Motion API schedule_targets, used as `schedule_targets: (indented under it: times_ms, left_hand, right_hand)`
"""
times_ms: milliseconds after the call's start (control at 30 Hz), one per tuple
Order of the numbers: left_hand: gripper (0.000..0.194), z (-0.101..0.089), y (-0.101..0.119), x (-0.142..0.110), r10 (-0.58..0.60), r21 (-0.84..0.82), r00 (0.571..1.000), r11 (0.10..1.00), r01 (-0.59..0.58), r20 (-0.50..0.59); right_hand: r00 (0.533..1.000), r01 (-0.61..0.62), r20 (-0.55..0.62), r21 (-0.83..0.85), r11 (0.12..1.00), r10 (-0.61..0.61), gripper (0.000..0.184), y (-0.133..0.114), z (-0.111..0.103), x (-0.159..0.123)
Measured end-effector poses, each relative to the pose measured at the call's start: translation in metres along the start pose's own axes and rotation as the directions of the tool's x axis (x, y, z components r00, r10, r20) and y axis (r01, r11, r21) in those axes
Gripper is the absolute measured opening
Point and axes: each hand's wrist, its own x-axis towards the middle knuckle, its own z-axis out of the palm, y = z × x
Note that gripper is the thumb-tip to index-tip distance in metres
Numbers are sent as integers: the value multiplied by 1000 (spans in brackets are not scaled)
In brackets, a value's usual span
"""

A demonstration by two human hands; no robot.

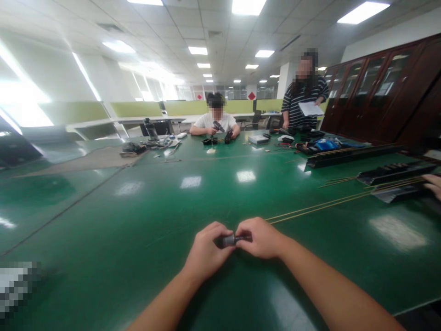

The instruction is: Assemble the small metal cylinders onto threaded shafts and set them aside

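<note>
Between my two hands, just above the green tabletop, is a small grey cylinder [228, 241] with a thinner dark shaft at its right end. My left hand [211, 250] pinches the grey body between thumb and fingers. The fingers of my right hand [259, 236] close round the dark shaft [244, 238], hiding part of it. What kind of part this is, I cannot make out. Long thin brass-coloured rods [320, 205] lie on the table and run from behind my right hand toward the right.
Dark metal channels [389, 174] lie at the right, where another person's hand [433, 184] reaches in. Across the green table [155, 207] a seated person [216, 122] holds a dark power tool. A standing person [305, 99] holds papers. Tools and parts [322, 145] clutter the far right.
</note>
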Motion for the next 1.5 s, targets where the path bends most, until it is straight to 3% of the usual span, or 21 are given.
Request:
schedule_targets:
  times_ms: [700,1500]
  left_hand:
    - [13,0,0,-1,16,28,1000,999,-17,10]
    - [9,1,-1,0,34,20,999,999,-34,8]
  right_hand:
    - [998,-32,49,10,999,31,12,0,-2,0]
    - [998,-54,23,19,998,54,11,0,-2,-1]
